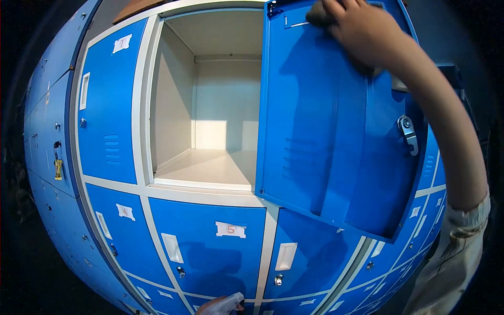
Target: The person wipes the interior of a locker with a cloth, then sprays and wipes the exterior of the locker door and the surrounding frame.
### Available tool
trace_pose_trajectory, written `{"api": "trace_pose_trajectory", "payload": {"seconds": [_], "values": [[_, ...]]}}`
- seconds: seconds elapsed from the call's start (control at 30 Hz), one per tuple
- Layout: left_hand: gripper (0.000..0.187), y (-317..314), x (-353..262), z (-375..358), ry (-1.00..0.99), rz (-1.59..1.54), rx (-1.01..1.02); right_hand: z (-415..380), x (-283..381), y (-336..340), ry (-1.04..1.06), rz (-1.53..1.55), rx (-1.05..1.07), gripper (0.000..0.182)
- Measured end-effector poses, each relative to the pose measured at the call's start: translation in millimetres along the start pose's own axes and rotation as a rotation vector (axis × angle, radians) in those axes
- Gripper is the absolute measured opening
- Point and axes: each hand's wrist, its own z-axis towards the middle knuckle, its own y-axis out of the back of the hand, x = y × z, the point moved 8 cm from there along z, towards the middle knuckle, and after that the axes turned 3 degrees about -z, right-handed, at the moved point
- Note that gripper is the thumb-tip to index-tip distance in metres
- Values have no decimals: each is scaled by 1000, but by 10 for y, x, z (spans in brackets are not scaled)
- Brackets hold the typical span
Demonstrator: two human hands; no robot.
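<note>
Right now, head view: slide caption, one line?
Right hand holds a dark cloth at an open blue locker door, inner side; left hand holds a spray bottle low in view.

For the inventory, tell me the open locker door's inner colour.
Blue; the open locker door shows its inner side in the head view.

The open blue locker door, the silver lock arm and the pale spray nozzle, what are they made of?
Open blue locker door: probably sheet metal, smoothly painted; it has thin folded edges.
Silver lock arm: likely metal, shiny with bright glints.
Pale spray nozzle: perhaps plastic, smooth and moulded-looking.
</note>
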Motion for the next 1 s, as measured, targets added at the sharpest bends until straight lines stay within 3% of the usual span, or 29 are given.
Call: {"api": "trace_pose_trajectory", "payload": {"seconds": [0.07,0.1,0.17,0.37,0.47,0.5,0.63,0.7,0.77,0.83,0.97,1.0], "values": [[65,3,-57,-14,46,-15,-3,-244,178,-144,20,-213,-90,60],[65,-12,-72,-22,97,-59,0,-424,302,-54,-12,-113,-35,52],[64,-11,-12,-34,125,-100,4,-782,489,26,6,-161,22,63],[64,-60,97,-44,141,-216,53,-1744,1060,279,141,-237,166,47],[64,-88,5,-55,143,-186,52,-1543,954,308,94,-137,125,45],[64,-101,-45,-61,158,-141,43,-1423,902,288,150,-219,134,46],[64,-107,-58,-54,118,-105,58,-720,503,99,23,-237,-9,50],[65,-84,-45,-86,110,-98,52,-320,246,-30,19,-89,-57,50],[66,-56,-26,-115,97,-61,42,-25,88,112,50,-9,161,50],[67,-21,-13,-135,75,6,30,-43,76,233,-20,72,136,50],[69,-27,-44,-143,118,-216,36,-355,328,40,70,-125,-171,49],[69,-15,-48,-153,134,-215,36,-476,397,65,69,-127,-138,49]]}}
